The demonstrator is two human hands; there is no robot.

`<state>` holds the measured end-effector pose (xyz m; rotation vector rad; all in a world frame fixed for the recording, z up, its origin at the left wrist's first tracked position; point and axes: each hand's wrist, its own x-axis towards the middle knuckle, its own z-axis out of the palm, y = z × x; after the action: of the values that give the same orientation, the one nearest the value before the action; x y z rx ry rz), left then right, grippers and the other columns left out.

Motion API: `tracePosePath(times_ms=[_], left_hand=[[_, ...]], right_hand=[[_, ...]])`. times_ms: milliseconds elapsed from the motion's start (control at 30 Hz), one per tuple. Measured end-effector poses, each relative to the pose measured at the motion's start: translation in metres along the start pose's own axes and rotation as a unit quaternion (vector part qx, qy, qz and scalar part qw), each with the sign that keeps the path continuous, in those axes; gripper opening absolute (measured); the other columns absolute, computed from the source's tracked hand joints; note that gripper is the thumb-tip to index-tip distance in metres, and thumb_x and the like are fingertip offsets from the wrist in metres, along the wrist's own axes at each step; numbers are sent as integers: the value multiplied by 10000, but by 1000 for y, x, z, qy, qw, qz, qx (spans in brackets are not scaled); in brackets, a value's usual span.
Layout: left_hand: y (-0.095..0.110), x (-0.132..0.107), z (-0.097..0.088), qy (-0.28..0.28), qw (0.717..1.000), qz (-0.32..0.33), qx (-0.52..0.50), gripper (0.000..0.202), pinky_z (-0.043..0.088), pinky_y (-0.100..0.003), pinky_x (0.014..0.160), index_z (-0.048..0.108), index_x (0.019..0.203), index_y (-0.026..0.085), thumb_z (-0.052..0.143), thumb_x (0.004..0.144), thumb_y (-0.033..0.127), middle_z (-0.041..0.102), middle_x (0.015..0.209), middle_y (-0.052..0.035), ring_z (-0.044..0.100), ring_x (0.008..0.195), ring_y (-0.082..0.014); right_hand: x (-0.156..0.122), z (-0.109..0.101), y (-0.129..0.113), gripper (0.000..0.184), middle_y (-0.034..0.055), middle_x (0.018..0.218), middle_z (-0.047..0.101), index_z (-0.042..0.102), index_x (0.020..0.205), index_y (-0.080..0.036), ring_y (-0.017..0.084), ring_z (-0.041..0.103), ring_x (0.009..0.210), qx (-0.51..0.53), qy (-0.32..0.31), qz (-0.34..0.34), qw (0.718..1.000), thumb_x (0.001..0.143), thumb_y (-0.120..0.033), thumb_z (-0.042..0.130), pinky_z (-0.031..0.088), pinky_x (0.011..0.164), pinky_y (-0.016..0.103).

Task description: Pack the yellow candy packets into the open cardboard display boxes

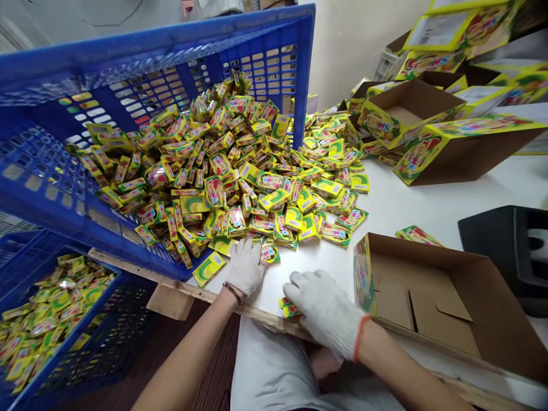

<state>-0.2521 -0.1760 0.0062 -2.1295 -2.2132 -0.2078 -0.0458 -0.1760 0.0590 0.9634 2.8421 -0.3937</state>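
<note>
My left hand (246, 267), in a white knit glove, is at the front edge of a heap of small yellow-and-green crayon boxes (274, 200). Its fingers curl down over a crayon box (269, 253), and their tips are hidden. To the right, my gloved right hand (325, 305) is closed around a few crayon boxes (289, 308) near the table's front edge. One loose crayon box (209, 269) lies flat just left of my left hand. An open cardboard carton (428, 297) stands beside my right hand, its brown inside showing.
A tipped blue crate (171, 43) spills the heap onto the white table (385, 200). Another blue crate (107, 337) of boxes sits lower left. Printed cartons (411, 114) pile up at the back right. A black tape dispenser (505, 245) stands right of the open carton.
</note>
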Motion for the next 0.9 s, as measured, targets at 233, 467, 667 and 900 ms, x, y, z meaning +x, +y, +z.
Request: tracePosePath(times_ms=[233, 467, 667, 900], left_hand=[[4, -18, 20, 30, 980, -38, -191, 170, 465, -411, 900, 602, 986, 201, 550, 832, 149, 655, 976, -80, 589, 963, -255], [26, -5, 36, -41, 883, -29, -466, 199, 511, -321, 864, 646, 995, 206, 487, 875, 203, 706, 988, -35, 645, 944, -190], [39, 23, 14, 3, 898, -38, -438, 246, 488, -356, 899, 637, 1013, 187, 446, 929, 318, 685, 991, -88, 637, 979, -231], [46, 75, 8, 21, 906, -199, -374, 592, 468, -403, 909, 504, 1295, 183, 712, 746, 255, 668, 1099, -144, 641, 1045, -303]], right_hand=[[10, 33, 11, 627, 179, 1356, 568, 564, 1369, -242, 402, 438, 1318, 14, 41, 7, 999, 752, -194, 668, 311, 1050, 597], [-14, 80, 33, 876, 214, 1587, 270, 355, 1523, -181, 349, 329, 1451, 173, 215, 83, 957, 720, -256, 698, 408, 1102, 480], [-8, 85, 34, 810, 177, 1327, 548, 459, 1451, -156, 331, 527, 1238, 176, 213, 22, 961, 651, -119, 587, 469, 1035, 490], [-3, 63, 21, 588, 120, 1098, 604, 603, 1293, -141, 257, 591, 1022, 216, 138, 111, 960, 711, -106, 525, 508, 945, 387]])
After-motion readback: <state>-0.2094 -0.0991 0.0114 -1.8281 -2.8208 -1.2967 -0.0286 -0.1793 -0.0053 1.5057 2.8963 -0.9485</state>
